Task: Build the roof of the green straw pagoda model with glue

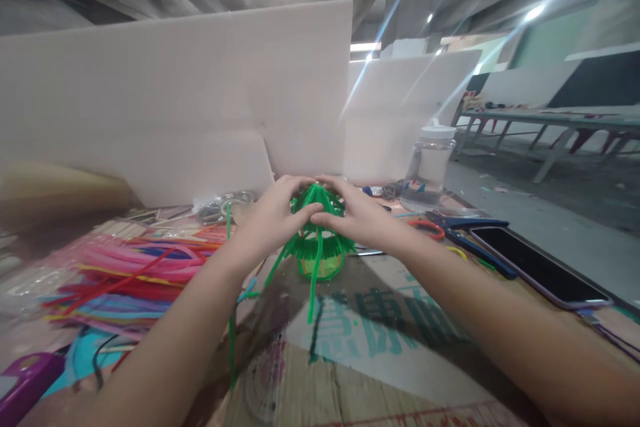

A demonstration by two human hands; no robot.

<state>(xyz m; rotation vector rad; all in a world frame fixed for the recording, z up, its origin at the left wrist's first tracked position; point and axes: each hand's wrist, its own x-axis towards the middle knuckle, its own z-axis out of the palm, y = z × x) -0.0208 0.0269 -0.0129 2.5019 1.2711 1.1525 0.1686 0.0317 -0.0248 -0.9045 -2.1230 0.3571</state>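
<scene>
A small tiered craft (321, 267) made of green pipe cleaners, with a pointed roof and fringed edge, stands on the board in front of me. My left hand (284, 210) curves around the left of its roof, and my right hand (356, 212) curves around the right. Both thumbs meet at the front of the roof, with the fingers behind. One green pipe cleaner (313, 290) hangs down from beneath the thumbs. Fingers and palms hide much of the roof's sides.
Bundled coloured pipe cleaners (145, 273) lie at left, near a purple-handled tool (31, 380). At right are a phone (537, 267), an orange ring-shaped handle (428, 229) and a clear bottle (429, 167). White panels (200, 80) stand behind. Printed board (380, 373) lies beneath.
</scene>
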